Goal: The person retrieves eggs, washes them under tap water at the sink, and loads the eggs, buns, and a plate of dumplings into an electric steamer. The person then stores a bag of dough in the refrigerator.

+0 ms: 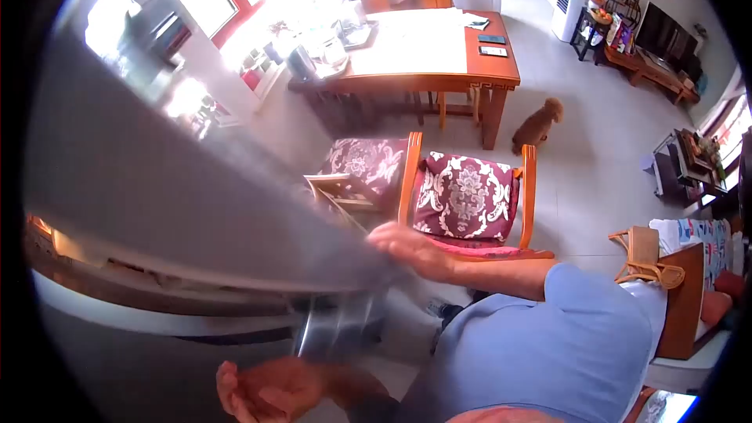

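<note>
A large grey refrigerator door (pixel 180 180), smeared by motion, fills the left of the head view. My right hand (pixel 411 251) is at its edge, the fingers bent over it and their tips partly hidden by blur. My left hand (pixel 270 392) is lower down, palm showing and fingers loosely curled apart, with nothing in it. Between the two hands, a clear plastic bin (pixel 337 329) shows blurred beside the refrigerator's lit interior (pixel 78 254).
Beyond my right hand is a wooden chair with a maroon patterned cushion (pixel 466 196). Behind it stands a long wooden table (pixel 493 70) with phones and jars. A brown dog (pixel 536 125) sits on the tiled floor. A wooden chair back (pixel 677 298) is at the right.
</note>
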Motion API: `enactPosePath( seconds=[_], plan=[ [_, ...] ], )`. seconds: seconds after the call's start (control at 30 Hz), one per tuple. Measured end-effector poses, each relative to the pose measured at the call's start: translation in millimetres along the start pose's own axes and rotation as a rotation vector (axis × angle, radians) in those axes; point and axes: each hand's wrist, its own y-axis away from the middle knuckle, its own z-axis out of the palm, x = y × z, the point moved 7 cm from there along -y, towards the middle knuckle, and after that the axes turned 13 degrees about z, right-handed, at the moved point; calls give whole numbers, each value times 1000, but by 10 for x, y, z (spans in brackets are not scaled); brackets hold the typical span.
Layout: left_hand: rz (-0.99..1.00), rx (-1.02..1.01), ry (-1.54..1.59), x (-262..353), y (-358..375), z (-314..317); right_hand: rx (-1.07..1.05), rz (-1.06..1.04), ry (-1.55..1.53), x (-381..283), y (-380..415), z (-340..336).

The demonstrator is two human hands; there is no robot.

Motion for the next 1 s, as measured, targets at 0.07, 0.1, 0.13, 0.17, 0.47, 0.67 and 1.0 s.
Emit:
enactPosePath(
  seconds=[0.07,0.1,0.13,0.17,0.47,0.67,1.0],
  plan=[
    [44,-23,-7,150,18,-36,-125,-44,121,-35,81,225],
    [61,-31,-3,236,39,-17,-184,-55,134,-54,143,316],
    [38,-51,-12,274,82,-20,-251,-98,142,-84,223,353],
    [13,-74,-20,307,140,-40,-317,-139,151,-126,332,337],
    [-464,-479,86,2013,1098,517,-271,61,197,-76,1987,-1486],
    [-549,-636,605,3940,1342,1659,92,488,203,42,3573,-3165],
    [-338,-1073,1324,6580,2122,2950,748,739,37,904,5936,-4796]
  ],
)
